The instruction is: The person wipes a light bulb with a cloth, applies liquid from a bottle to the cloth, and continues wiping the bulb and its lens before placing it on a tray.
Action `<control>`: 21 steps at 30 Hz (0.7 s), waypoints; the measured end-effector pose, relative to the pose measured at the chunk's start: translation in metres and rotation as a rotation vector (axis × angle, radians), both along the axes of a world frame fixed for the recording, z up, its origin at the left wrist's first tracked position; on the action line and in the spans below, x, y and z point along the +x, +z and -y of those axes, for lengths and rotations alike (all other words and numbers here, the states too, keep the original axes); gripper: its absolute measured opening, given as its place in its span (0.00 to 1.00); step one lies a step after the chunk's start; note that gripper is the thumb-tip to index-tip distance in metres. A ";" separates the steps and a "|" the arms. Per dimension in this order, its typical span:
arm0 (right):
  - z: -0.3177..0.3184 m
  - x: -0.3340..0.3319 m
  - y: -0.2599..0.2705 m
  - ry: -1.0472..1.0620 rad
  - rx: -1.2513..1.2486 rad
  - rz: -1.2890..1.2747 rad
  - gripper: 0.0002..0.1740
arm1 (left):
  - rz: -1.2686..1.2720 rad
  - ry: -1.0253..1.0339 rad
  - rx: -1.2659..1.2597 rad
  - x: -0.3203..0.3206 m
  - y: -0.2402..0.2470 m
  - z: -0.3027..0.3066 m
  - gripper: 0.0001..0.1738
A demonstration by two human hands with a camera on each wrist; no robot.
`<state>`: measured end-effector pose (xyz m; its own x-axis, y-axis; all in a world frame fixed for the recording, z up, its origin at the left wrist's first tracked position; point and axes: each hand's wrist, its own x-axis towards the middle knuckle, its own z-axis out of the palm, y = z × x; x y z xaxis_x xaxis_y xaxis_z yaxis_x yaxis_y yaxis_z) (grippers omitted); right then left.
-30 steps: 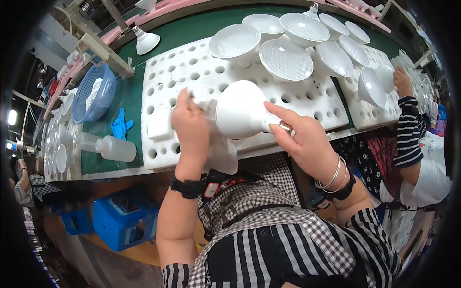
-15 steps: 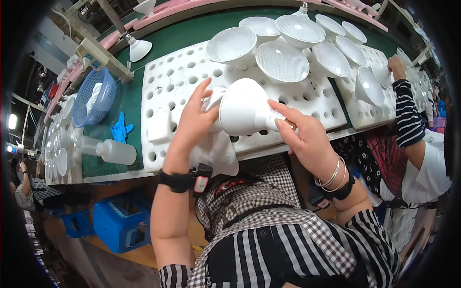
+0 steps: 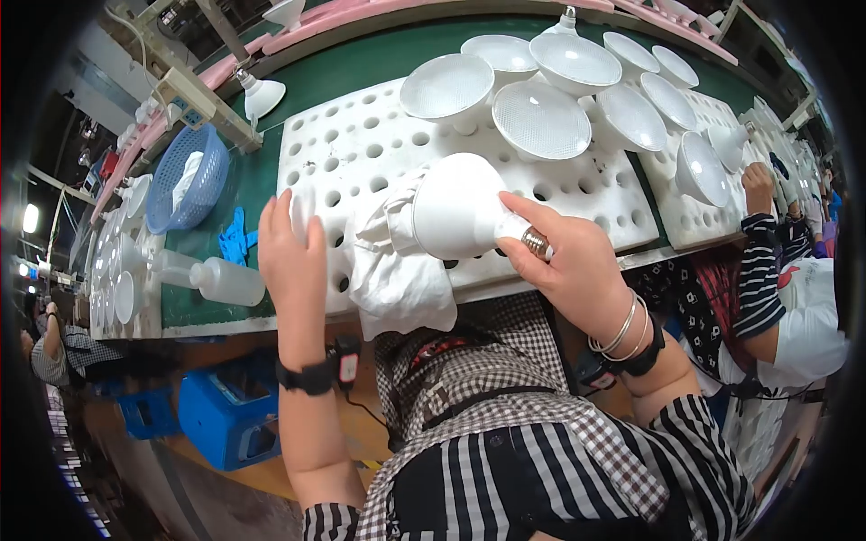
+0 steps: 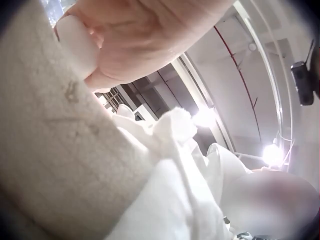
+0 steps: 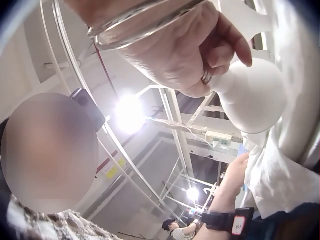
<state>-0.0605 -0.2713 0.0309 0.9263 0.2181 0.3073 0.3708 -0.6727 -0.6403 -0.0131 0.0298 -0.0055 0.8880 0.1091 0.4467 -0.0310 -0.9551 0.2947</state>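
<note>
My right hand [image 3: 564, 257] grips a white reflector lamp [image 3: 458, 207] by its neck, just ahead of the metal screw base [image 3: 537, 243]. Its wide end points left against a crumpled white cloth [image 3: 397, 284], which hangs over the front edge of the foam board [image 3: 361, 117]. In the right wrist view, fingers curl round the neck of the lamp [image 5: 257, 97]. My left hand [image 3: 293, 266] is at the board's left side, thumb and fingers on either side of a small white block [image 3: 302, 212], blurred and partly hidden. A smooth white piece [image 4: 77, 47] shows against the left palm.
Several finished-looking lamps [image 3: 541, 122] stand face up in the board's holes. Left lie a blue basket [image 3: 185, 185], a blue glove [image 3: 236, 239] and a white bottle [image 3: 225, 281]. Another person's hand [image 3: 758, 185] works at the right. A blue stool [image 3: 225, 415] stands below.
My left hand has moved left, from beside the lamp's wide end to the small white block, uncovering the cloth. The right hand holds the lamp at nearly the same place.
</note>
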 end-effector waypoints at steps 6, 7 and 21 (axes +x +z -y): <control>-0.004 -0.002 0.001 0.049 0.000 0.057 0.23 | 0.256 -0.626 -0.018 -0.045 0.013 0.106 0.20; -0.003 -0.001 0.001 0.049 0.001 0.055 0.23 | 0.277 -0.598 0.008 -0.039 0.012 0.105 0.19; -0.001 -0.001 0.002 0.015 0.070 -0.027 0.20 | 0.352 -0.433 0.038 -0.015 -0.005 0.093 0.22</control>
